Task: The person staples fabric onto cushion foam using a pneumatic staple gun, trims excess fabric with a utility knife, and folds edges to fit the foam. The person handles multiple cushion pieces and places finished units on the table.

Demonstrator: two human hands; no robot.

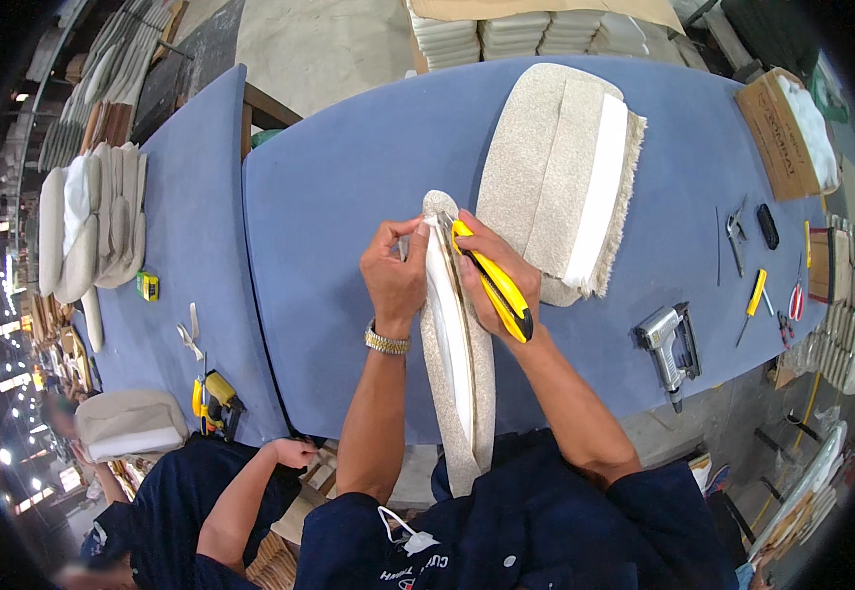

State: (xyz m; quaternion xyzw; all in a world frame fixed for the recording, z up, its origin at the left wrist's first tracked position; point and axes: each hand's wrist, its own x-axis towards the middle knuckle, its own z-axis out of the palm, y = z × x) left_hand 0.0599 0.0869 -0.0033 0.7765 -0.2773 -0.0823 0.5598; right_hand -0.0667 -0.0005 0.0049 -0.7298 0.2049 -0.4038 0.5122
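A long, narrow upholstered panel in speckled beige fabric (481, 403) stands on edge in front of me, its near end against my body. White material and a thin brown edge show along the open seam on its upper side. At its far end my left hand (395, 275) pinches the white material between thumb and fingers; a watch is on that wrist. My right hand (501, 270) is closed round a yellow and black utility knife (501, 290), whose tip meets the seam beside my left fingers. Right of the hands lies another beige panel (555, 147) with a white strip and frayed edge.
On the blue table (349, 167), a staple gun (665, 344), pliers (735, 236), a yellow-handled screwdriver (754, 290) and a cardboard box (781, 143) are at the right. Stacked cushions (98, 221) and a tape measure (147, 286) occupy the left table. A co-worker's arm (240, 501) is close on my left.
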